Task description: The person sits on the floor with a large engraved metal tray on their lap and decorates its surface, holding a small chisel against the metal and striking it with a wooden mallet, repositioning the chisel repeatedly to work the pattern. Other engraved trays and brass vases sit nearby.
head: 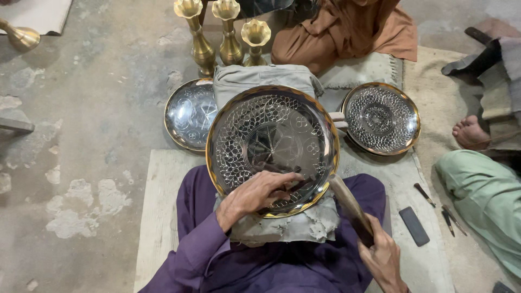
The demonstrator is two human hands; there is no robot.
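1. Left hand [259, 194] presses down on the engraved plate [272, 146], fingers pinched around a thin dark tool, probably a chisel (tip barely readable).
2. Right hand [383, 259] is clenched on a wooden mallet [350, 205], just right of the plate's lower rim.
3. The plate sits on a grey pad [304, 223] over the lap, its near rim hidden under the left hand.

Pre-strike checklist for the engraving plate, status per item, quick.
1. Left hand pins a chisel on the round plate: ok.
2. Right hand grips the wooden mallet: ok.
3. Plate seated on the grey cloth pad: ok.
4. Chisel tip exactly on the pattern line: cannot tell.
5. Fingers away from the mallet's path: cannot tell.
6. Finished plate lies apart from the worked one: ok.
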